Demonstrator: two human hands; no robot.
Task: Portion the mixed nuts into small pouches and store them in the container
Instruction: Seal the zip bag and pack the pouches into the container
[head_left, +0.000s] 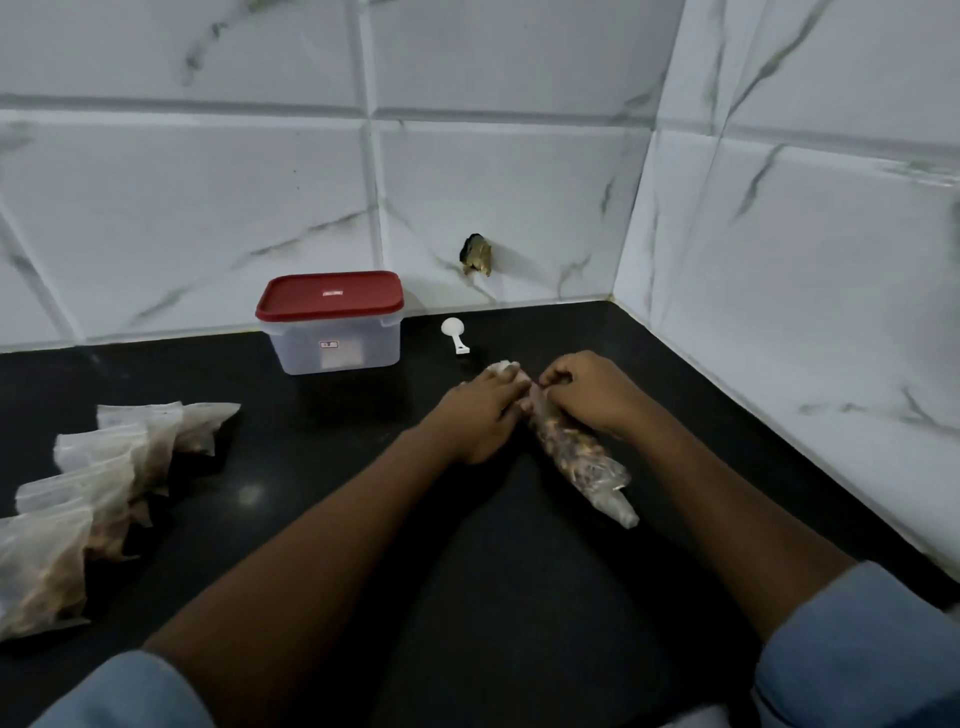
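Observation:
A long clear bag of mixed nuts (582, 462) lies on the black counter (363, 519), rolled into a tube. My left hand (480, 410) rests on its upper end, fingers over the bunched plastic. My right hand (589, 397) pinches the bag near the top with curled fingers. Several filled small pouches (98, 478) lie in a row at the left. The clear container with a red lid (331, 322), closed, stands at the back by the wall.
A white plastic scoop (454, 332) lies right of the container. Marble-tiled walls close the back and right side, meeting in a corner. A dark hole (476, 254) sits in the back wall.

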